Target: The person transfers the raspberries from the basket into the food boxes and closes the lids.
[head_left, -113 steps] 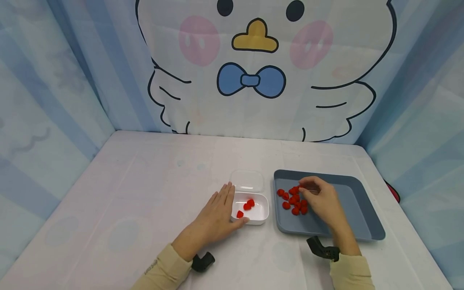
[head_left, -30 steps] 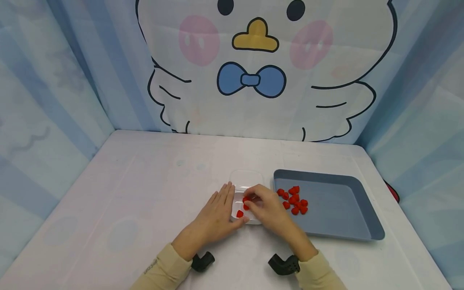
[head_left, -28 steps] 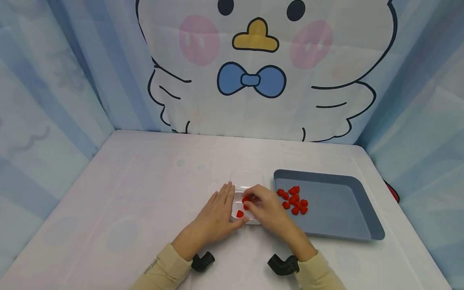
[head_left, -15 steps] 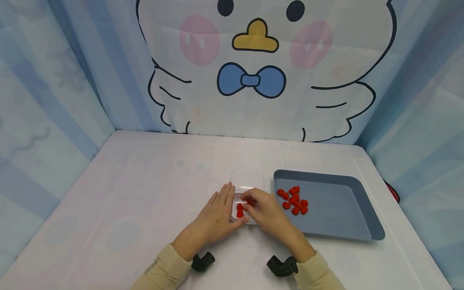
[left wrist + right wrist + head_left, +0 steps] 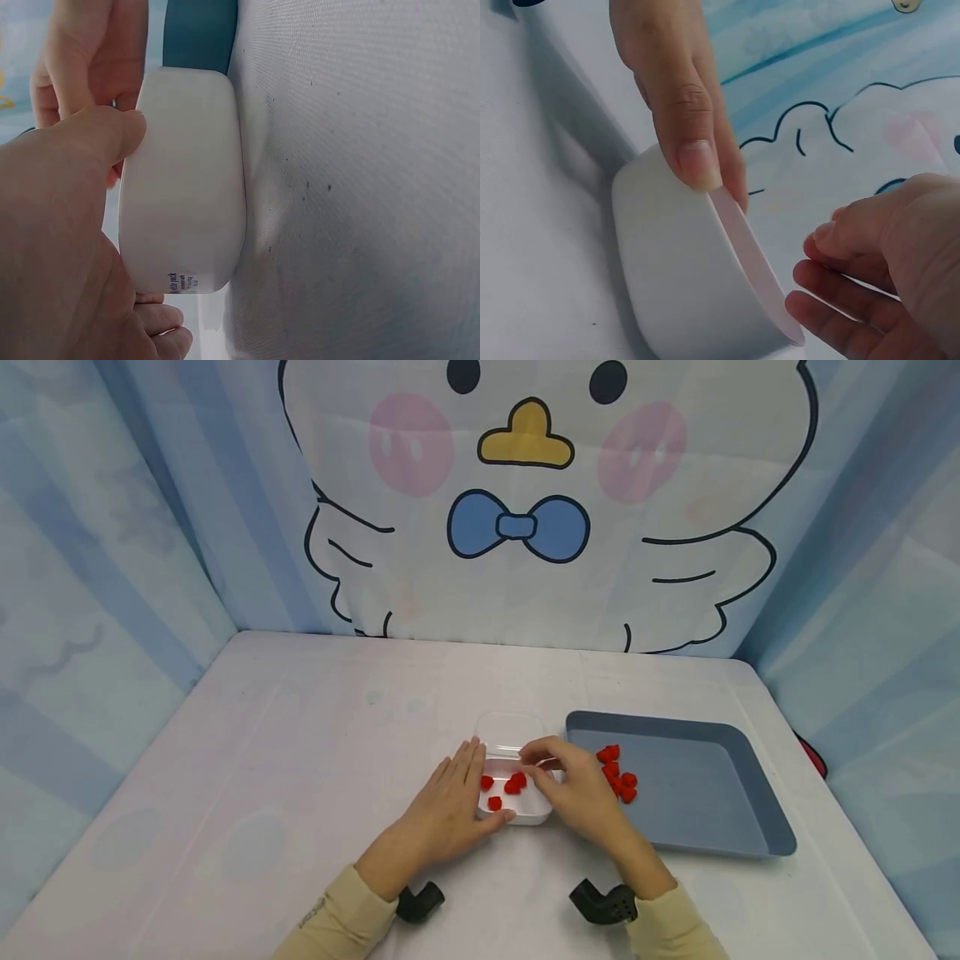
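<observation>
A small white container [image 5: 536, 810] sits on the table with several red pieces [image 5: 514, 783] inside. My left hand [image 5: 459, 795] lies flat against its left side, fingers straight, thumb on the front rim. That thumb [image 5: 692, 154] shows on the rim of the container [image 5: 682, 277] in the right wrist view. My right hand [image 5: 564, 777] hovers over the container's right edge with loosely curled fingers [image 5: 832, 289], and I see nothing in them. More red pieces [image 5: 617, 771] lie in the blue-grey tray [image 5: 697, 793] just to the right. In the left wrist view, the left thumb [image 5: 97, 139] touches the container's wall [image 5: 184, 195].
A clear lid [image 5: 512, 728] lies flat right behind the container. The tray's left wall stands close to the container. A cartoon-bird cloth backdrop [image 5: 525, 527] and blue curtains enclose the white table [image 5: 300, 752] on three sides. Black camera mounts [image 5: 603, 903] sit on both wrists.
My right hand carried a red piece from the tray to the container, let it go there, and has drawn back rightward. The left hand has stayed against the container.
</observation>
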Demonstrator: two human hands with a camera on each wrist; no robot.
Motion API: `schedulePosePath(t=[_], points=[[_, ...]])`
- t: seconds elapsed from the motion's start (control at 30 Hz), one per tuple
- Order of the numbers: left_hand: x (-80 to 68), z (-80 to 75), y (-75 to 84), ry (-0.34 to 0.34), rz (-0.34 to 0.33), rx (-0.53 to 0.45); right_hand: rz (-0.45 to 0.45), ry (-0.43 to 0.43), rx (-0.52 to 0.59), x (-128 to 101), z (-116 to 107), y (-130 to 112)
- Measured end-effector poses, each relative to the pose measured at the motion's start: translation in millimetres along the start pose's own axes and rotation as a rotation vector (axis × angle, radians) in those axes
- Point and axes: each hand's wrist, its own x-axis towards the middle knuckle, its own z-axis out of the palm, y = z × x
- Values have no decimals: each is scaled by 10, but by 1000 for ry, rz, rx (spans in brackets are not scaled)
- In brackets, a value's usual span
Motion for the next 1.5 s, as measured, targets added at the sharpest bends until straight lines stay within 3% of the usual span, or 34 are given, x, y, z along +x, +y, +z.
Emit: schedulePosePath(t=[0.63,0.9,1.5], points=[[3,1,7,-5,-1,-27,122,133,92,-30,-391,228],[5,5,14,-8,-1,-23,149,181,8,-73,-534,320],[-8,-24,13,-11,3,-2,253,222,-33,-133,-669,505]])
